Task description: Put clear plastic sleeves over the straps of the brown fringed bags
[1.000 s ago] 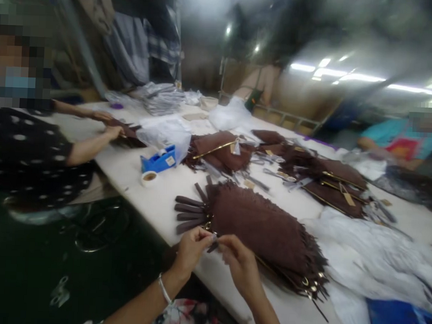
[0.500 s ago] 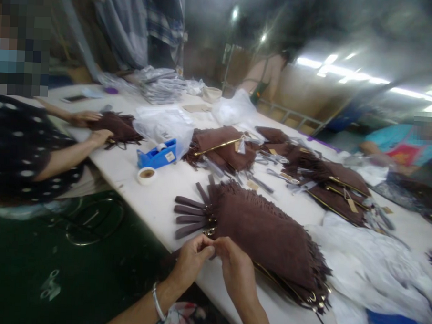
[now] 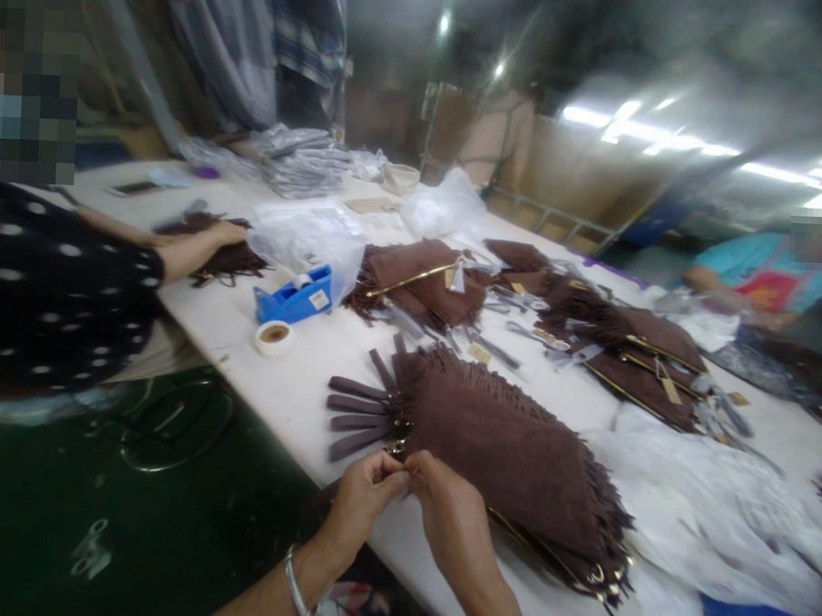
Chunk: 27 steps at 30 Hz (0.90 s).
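My left hand [image 3: 364, 498] and my right hand [image 3: 449, 505] meet at the table's front edge, fingertips pinched together. Whatever lies between them is too small and hidden to make out. Just beyond my fingers is a stack of dark brown fringed bags [image 3: 501, 430] with gold zips along the near side. Several brown wrist straps [image 3: 358, 424] fan out from the stack's left end, with gold-coloured clasps [image 3: 395, 446] close to my left fingertips. A silver bracelet [image 3: 295, 583] circles my left wrist.
A blue tape dispenser [image 3: 295, 296] and a tape roll [image 3: 273, 336] stand left of the stack. More brown bags [image 3: 422, 277] with tags lie behind. White plastic [image 3: 722, 503] spreads at right. A co-worker in a dotted top [image 3: 64, 293] handles a fringed bag [image 3: 229, 259] at left.
My hands stay pinched together in nearly the same place. The co-worker at left has leaned in, one arm reaching further over the bag there. My view has shifted slightly.
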Tool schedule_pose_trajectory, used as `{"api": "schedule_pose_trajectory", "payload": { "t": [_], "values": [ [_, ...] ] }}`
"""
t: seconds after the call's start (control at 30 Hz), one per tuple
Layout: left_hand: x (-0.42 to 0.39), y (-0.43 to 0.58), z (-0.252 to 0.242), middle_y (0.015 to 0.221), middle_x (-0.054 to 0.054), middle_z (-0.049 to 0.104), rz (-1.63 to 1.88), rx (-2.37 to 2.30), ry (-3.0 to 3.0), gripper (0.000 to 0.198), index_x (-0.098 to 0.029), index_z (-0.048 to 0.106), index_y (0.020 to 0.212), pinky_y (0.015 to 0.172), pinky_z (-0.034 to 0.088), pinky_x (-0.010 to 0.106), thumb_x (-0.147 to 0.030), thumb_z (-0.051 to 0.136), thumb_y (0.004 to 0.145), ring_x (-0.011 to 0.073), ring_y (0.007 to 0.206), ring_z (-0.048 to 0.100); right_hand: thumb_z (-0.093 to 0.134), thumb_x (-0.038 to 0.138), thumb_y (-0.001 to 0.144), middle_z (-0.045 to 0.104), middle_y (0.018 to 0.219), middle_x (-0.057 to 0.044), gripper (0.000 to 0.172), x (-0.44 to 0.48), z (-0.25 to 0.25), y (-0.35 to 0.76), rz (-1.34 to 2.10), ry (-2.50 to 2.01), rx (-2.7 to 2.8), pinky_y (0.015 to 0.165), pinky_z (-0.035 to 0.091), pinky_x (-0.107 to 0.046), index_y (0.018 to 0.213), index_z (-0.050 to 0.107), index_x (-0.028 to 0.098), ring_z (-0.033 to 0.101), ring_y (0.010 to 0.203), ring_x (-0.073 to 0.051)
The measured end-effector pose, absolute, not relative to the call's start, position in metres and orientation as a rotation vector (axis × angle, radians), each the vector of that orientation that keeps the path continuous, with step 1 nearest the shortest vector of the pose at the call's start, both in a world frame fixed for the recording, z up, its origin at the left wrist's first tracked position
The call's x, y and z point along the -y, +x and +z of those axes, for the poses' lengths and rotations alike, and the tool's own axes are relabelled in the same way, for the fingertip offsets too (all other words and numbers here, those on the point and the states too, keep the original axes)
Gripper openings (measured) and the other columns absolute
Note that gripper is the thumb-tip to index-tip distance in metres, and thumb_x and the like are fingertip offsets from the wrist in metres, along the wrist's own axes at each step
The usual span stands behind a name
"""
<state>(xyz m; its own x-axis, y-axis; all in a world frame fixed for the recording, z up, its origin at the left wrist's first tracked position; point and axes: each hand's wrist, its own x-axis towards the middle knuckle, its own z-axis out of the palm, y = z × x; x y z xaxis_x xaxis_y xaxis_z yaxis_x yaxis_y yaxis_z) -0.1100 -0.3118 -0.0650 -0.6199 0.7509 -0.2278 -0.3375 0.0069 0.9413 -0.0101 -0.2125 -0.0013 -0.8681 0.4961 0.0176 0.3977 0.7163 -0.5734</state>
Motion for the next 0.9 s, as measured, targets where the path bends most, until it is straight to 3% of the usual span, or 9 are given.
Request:
{"api": "schedule_pose_trajectory", "payload": {
  "t": [0.43,0.63,0.9],
  "values": [
    [0.31,-0.111,-0.059,0.071,0.003,0.064,1.743,-1.262,0.244,0.009,-0.013,0.063,0.074,0.064,0.039,0.025,-0.02,0.069,0.072,0.014,0.066,0.055,0.04,0.019,0.095,0.06,0.078,0.0,0.023,0.206,-0.018,-0.004,0.967,-0.536,2.674,0.068,0.039,-0.019,0.086,0.06,0.022,0.057,0.07,-0.013],
    [0.31,-0.113,-0.062,0.075,0.005,0.066,1.708,-1.406,0.344,0.01,-0.013,0.065,0.076,0.067,0.04,0.026,-0.02,0.069,0.071,0.0163,0.071,0.057,0.042,0.018,0.093,0.062,0.075,0.0,0.022,0.208,-0.009,-0.008,0.867,-0.626,2.735,0.066,0.04,-0.019,0.086,0.062,0.023,0.059,0.068,-0.013],
    [0.314,-0.121,-0.053,0.081,0.006,0.067,1.686,-1.3,0.427,0.014,-0.012,0.066,0.08,0.071,0.041,0.027,-0.018,0.072,0.069,0.0179,0.075,0.058,0.044,0.012,0.087,0.071,0.085,-0.001,0.03,0.209,0.012,-0.017,0.877,-0.692,2.802,0.069,0.043,-0.02,0.104,0.061,0.028,0.067,0.08,-0.016]
  ]
}}
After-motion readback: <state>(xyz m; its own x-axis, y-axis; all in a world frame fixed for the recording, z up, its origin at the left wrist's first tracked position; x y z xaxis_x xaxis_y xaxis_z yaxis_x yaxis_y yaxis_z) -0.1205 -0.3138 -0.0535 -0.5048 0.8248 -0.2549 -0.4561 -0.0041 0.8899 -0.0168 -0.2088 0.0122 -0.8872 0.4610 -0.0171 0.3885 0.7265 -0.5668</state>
